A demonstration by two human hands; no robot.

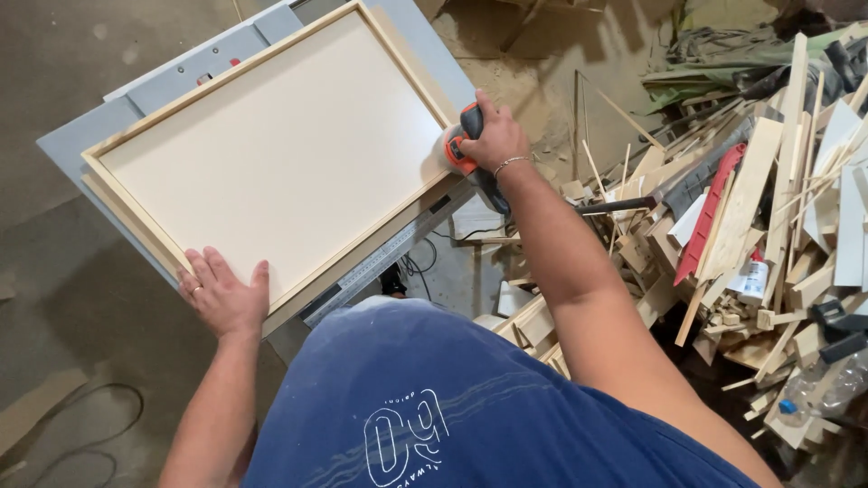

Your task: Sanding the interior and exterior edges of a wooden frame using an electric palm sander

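My left hand (224, 296) lies flat, fingers spread, pinning the panel (271, 154) at its seven o'clock corner. The panel rests on the grey table (81, 145). My right hand (493, 136) grips the sander (459, 149) at three o'clock; I'd keep it level along the edge.

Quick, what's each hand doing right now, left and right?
Left hand: open, pressed flat on the corner of the framed panel.
Right hand: closed around the orange-and-black sander at the panel's edge.
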